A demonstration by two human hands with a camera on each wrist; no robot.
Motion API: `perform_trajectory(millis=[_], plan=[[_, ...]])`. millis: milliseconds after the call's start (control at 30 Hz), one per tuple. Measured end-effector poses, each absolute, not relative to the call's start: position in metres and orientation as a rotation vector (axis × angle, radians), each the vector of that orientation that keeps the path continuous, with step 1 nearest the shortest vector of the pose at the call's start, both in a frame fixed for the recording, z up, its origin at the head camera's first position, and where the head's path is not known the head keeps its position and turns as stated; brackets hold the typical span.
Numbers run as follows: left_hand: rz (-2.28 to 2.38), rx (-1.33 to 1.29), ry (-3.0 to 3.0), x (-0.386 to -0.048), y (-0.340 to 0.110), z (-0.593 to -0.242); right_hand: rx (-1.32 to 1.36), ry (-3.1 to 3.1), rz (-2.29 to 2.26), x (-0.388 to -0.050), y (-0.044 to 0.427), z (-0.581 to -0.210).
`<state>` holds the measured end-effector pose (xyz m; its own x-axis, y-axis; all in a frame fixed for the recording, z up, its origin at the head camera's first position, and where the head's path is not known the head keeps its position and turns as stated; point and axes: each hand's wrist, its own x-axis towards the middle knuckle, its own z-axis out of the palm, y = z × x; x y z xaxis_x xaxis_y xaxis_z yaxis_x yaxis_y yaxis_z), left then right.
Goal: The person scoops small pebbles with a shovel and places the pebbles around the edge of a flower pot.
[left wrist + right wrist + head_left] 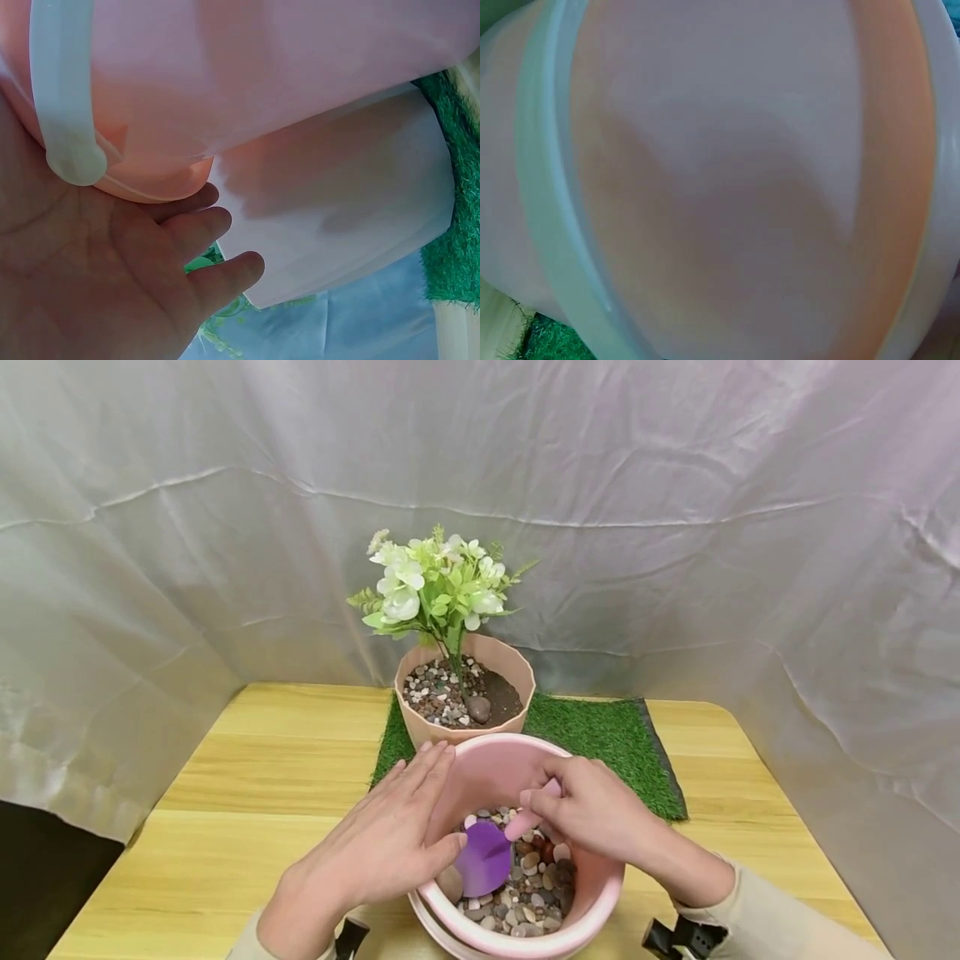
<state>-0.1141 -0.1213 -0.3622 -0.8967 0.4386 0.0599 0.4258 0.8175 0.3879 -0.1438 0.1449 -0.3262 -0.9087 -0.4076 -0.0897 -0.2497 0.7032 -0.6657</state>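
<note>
- Centrally, a purple scoop (483,864) is gripped by its handle in the right hand (588,800), seemingly so pebbles (517,912) inside the pink bucket (487,777) can be reached.
- The left hand (384,831), fingers extended, is rested over the rim, presumably for steadiness.

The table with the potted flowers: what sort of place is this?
Probably an indoor booth set up for staged work: silvery sheeting hangs behind and beside the wood-grain table, and the potted flowers stand on a grass-like mat.
</note>
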Motion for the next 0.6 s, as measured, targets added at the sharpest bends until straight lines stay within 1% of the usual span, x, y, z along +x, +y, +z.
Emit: perform_trajectory(millis=[300, 600], plan=[[0.634, 0.702, 2.962, -0.114, -0.121, -0.361, -0.540, 2.590, -1.117, -0.150, 0.151, -0.323], [0.610, 0.720, 2.958, -0.114, -0.123, -0.362, -0.457, 2.441, -1.273, -0.155, 0.158, -0.319]])
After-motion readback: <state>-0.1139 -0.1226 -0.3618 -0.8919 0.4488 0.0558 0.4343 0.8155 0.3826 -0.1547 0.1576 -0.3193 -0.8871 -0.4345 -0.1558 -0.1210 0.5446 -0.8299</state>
